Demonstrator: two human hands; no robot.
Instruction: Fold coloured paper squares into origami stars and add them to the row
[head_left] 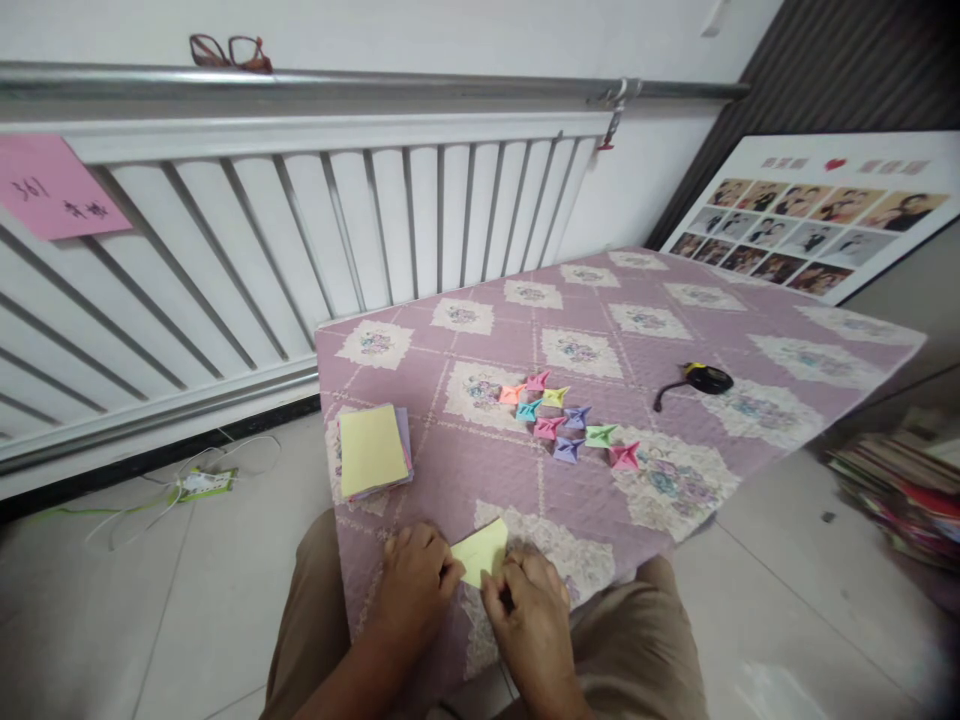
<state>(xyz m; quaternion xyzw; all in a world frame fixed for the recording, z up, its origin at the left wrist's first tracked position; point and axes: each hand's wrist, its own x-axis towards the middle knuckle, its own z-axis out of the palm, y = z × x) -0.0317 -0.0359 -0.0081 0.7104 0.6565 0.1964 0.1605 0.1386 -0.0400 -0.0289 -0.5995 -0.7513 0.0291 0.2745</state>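
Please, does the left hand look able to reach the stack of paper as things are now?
Probably yes: the stack of paper lies close beyond the left hand, and nothing visible stands between them. However, this hand is busy at the small yellow paper.

Between the paper stack and the folded paper pieces there is a free strip of the bench, where a hand could pass. The stack stands in the way ahead of the left hand; the pieces block the way ahead of the right hand. Beyond them, the black tape measure is a small obstacle, and the radiator bounds the far side.
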